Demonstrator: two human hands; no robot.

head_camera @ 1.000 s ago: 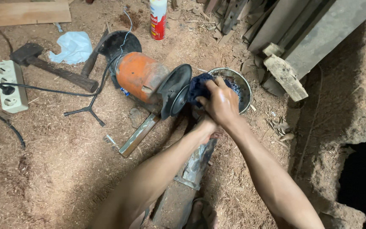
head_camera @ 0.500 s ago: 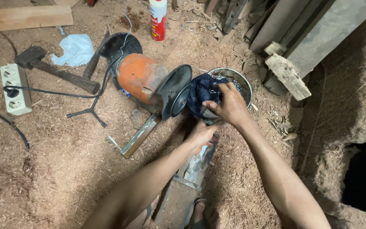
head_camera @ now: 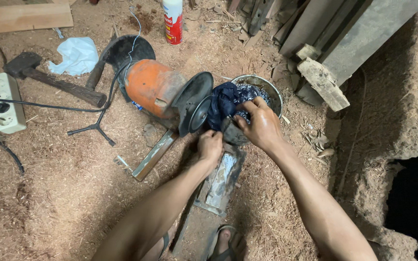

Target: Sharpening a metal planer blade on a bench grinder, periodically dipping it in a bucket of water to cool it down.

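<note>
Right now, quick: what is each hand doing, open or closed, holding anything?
Left hand: curled shut at the base of the orange bench grinder; held thing hidden.
Right hand: closed on the dark blue cloth.

- Warm, yellowish light falls on the sawdust-covered ground from above and somewhat from the upper part of the frame; the centre is the brightest zone.
- The lower right corner drops into near-black, with no detail readable there.
- The forearms cast soft, broad shadows toward the bottom centre of the frame.
- The white power strip (head_camera: 4,101) at the left edge and the pale crumpled cloth (head_camera: 77,54) in the upper left are close to overexposed.
- A dull sheen shows on the orange motor housing (head_camera: 153,87).
- Focus is fairly even; the fingers (head_camera: 242,117) look slightly soft, and the frame edges bend mildly.
</note>
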